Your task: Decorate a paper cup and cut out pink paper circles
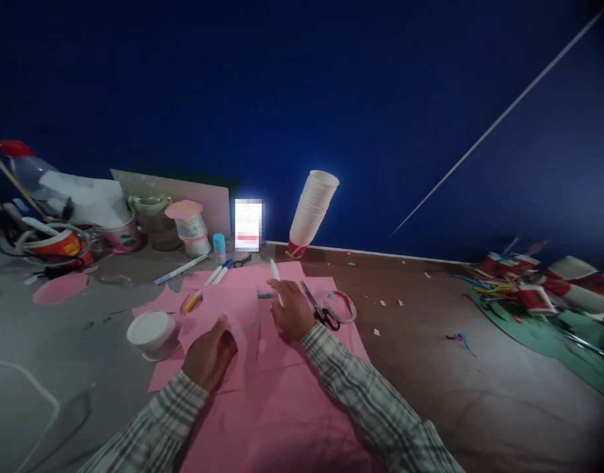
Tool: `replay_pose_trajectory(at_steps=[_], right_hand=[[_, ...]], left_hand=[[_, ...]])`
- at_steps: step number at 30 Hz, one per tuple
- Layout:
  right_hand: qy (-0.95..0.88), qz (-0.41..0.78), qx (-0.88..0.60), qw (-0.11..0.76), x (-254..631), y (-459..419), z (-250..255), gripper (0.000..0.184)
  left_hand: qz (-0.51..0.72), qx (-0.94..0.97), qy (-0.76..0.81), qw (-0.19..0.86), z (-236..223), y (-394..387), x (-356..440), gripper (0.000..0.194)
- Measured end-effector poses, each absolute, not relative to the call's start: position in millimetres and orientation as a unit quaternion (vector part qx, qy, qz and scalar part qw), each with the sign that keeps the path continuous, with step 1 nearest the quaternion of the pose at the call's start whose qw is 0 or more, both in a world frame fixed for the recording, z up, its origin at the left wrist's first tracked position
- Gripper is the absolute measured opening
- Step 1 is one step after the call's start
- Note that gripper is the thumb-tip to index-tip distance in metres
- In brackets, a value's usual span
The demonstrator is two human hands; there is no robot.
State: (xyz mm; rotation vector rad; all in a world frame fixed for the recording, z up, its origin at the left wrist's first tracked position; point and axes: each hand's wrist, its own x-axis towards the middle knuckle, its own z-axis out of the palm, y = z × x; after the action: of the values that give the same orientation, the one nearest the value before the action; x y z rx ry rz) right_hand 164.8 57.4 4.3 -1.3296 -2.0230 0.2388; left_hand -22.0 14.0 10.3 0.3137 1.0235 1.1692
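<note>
My right hand [292, 310] is closed around a white marker [275, 270], its upper end pointing away from me. Under both hands lie overlapping sheets of pink paper [282, 355]. My left hand [210, 353] has its fingers curled at the upper sheet and appears to grip it; the fingertips are partly hidden. A faint curved line shows on the paper between the hands. Close to the right hand are a short green piece [265, 295], scissors [320, 309] and a roll of tape [340, 307]. Left of my left hand sits a white paper cup [152, 334], upside down.
A leaning stack of paper cups [313, 210] stands by the blue wall. Markers [217, 272], a glue stick [219, 247] and a decorated cup piece [189, 226] are at the back left. Cups and craft scraps lie on a green sheet [533, 338] at right.
</note>
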Motion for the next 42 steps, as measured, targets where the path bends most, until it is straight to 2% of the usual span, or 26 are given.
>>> replay_pose_trajectory(at_steps=[4, 7, 9, 12, 15, 17, 20, 22, 24, 28, 33, 35, 38, 42], right_hand=[[-0.8, 0.092, -0.519, 0.287, 147.9, 72.1, -9.7, 0.044], [-0.79, 0.096, -0.53, 0.293, 149.0, 75.0, -12.4, 0.04], [-0.773, 0.094, -0.544, 0.313, 155.9, 74.8, -8.8, 0.042], [-0.718, 0.121, -0.571, 0.38, 167.0, 68.3, 3.7, 0.042], [-0.591, 0.315, -0.538, 0.511, 165.2, 50.6, 19.4, 0.036], [-0.519, 0.431, -0.485, 0.556, 153.4, 33.9, 26.7, 0.035], [-0.472, 0.494, -0.439, 0.583, 127.8, 9.6, 28.7, 0.035], [-0.474, 0.498, -0.428, 0.587, 113.0, -1.9, 25.1, 0.036], [-0.495, 0.487, -0.429, 0.578, 104.2, -8.9, 20.2, 0.035], [-0.555, 0.393, -0.469, 0.563, 101.5, -14.3, 11.2, 0.037], [-0.61, 0.326, -0.426, 0.584, 105.0, -18.3, 2.5, 0.047], [-0.654, 0.263, -0.406, 0.582, 106.6, -21.2, 0.4, 0.051], [-0.725, 0.164, -0.379, 0.552, 109.4, -24.8, 0.8, 0.041], [-0.769, 0.115, -0.313, 0.546, 111.0, -26.2, 4.4, 0.024]], left_hand=[[0.443, 0.174, 0.422, 0.771, 13.8, 0.6, -18.4, 0.032], [0.37, 0.248, 0.44, 0.78, 12.7, -7.0, -21.5, 0.045], [0.324, 0.362, 0.442, 0.754, 13.6, -9.4, -25.9, 0.047], [0.266, 0.586, 0.478, 0.598, 20.2, -10.1, -32.9, 0.041], [0.269, 0.684, 0.546, 0.403, 30.8, -10.6, -36.1, 0.031], [0.324, 0.682, 0.551, 0.355, 36.9, -11.5, -34.8, 0.027], [0.441, 0.608, 0.526, 0.398, 39.4, -10.9, -29.5, 0.022], [0.491, 0.525, 0.506, 0.477, 35.0, -8.1, -25.6, 0.035], [0.502, 0.453, 0.477, 0.562, 27.1, -4.6, -22.8, 0.043], [0.497, 0.34, 0.423, 0.677, 13.8, -0.4, -20.3, 0.039], [0.53, 0.217, 0.393, 0.719, 16.1, 1.6, -20.9, 0.035], [0.548, 0.182, 0.365, 0.73, 17.9, 3.7, -21.2, 0.032], [0.562, 0.111, 0.334, 0.748, 17.4, 8.0, -21.3, 0.025], [0.564, 0.058, 0.31, 0.763, 15.5, 13.0, -22.8, 0.012]])
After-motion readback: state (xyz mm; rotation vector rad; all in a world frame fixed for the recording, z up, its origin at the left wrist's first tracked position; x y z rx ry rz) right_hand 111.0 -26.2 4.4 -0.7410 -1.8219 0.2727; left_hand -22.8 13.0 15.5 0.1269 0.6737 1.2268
